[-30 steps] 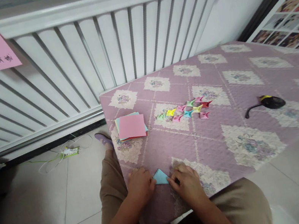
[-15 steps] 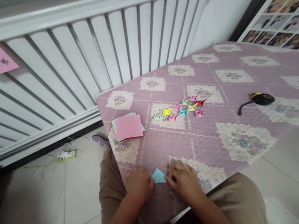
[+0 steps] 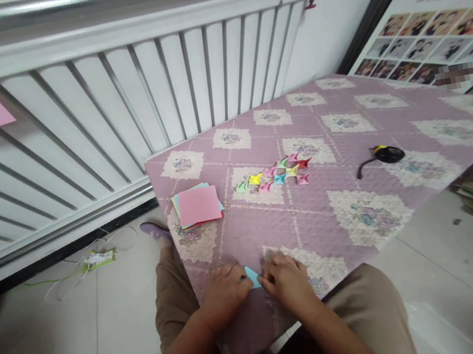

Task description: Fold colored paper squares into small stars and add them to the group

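Gripped by nearly closed fingers, the blue paper (image 3: 253, 278) is held between left hand (image 3: 224, 294) and right hand (image 3: 288, 282), its tip pointed forward.

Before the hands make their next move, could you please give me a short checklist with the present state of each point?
1. Blue paper lies on the table between the two hands: ok.
2. Left hand and right hand are both at the blue paper, one on each side: ok.
3. Folds in the blue paper are sharp and even: cannot tell; fingers cover part of it.
4. Small folded pieces lie away from both hands: ok.
5. Stack of square paper sheets is squared up: not ok; lower sheets stick out at the edges.
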The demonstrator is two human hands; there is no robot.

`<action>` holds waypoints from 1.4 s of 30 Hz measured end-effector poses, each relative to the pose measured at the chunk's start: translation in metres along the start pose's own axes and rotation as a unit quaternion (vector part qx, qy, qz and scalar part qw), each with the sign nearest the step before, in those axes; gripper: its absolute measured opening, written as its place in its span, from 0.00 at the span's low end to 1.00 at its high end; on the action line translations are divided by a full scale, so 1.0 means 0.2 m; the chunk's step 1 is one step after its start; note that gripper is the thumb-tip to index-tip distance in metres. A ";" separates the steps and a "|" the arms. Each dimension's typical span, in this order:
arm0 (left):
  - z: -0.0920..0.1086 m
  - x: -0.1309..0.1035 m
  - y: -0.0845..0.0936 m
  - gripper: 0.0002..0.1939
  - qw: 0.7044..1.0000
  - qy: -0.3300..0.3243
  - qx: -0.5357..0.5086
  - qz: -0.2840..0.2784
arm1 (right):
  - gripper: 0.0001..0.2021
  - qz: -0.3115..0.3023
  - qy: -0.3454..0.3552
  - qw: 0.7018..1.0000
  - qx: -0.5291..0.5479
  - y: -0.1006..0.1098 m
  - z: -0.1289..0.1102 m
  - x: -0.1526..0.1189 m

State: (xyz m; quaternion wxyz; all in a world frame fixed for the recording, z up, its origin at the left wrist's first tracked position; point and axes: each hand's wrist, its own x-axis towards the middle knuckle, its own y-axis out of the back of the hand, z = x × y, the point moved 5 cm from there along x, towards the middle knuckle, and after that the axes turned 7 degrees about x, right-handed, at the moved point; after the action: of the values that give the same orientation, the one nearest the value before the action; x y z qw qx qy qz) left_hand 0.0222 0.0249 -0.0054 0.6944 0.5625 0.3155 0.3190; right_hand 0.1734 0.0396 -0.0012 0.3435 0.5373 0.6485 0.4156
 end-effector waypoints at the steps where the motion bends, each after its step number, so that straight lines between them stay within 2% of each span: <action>1: 0.00 0.00 -0.01 0.08 1.000 -0.017 0.002 0.007 | 0.07 0.002 0.000 1.000 0.000 0.00 0.00 0.00; 4: -0.01 -0.01 -0.03 0.09 0.999 -0.040 0.002 0.018 | 0.07 0.012 -0.001 1.000 0.003 0.00 0.00 -0.01; 8: -0.02 -0.01 -0.05 0.12 0.999 -0.032 -0.013 0.026 | 0.07 0.033 -0.013 0.999 0.017 0.00 0.00 -0.02; 14: -0.02 -0.02 -0.06 0.14 0.999 -0.020 -0.022 0.024 | 0.08 0.032 -0.051 0.997 0.041 -0.01 0.02 -0.04; 22: -0.03 -0.03 -0.05 0.14 0.999 -0.013 -0.036 0.023 | 0.09 0.068 -0.037 0.997 0.018 -0.03 0.01 -0.09; 27: -0.04 -0.02 -0.06 0.15 0.999 -0.010 -0.048 0.021 | 0.04 0.103 -0.027 0.994 0.023 -0.06 0.05 -0.11; 30: -0.04 -0.01 -0.07 0.14 0.998 -0.009 -0.055 0.016 | 0.05 0.142 0.008 0.989 0.032 -0.05 0.05 -0.13; 32: -0.05 0.00 -0.08 0.13 0.998 -0.007 -0.060 0.016 | 0.08 0.162 0.061 0.984 0.047 -0.04 0.02 -0.15; 37: -0.05 0.00 -0.07 0.13 0.997 0.003 -0.075 0.022 | 0.10 0.121 0.215 0.968 0.053 -0.10 -0.13 -0.19; 42: -0.05 0.02 -0.07 0.13 0.994 0.014 -0.104 0.023 | 0.09 0.133 0.239 0.961 0.028 -0.16 -0.16 -0.21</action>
State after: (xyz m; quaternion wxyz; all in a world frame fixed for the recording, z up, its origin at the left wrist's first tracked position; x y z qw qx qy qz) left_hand 0.0171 0.0318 -0.0204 0.7372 0.4897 0.2773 0.3739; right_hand 0.1386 -0.0098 -0.0174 0.1048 0.5136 0.6456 0.5554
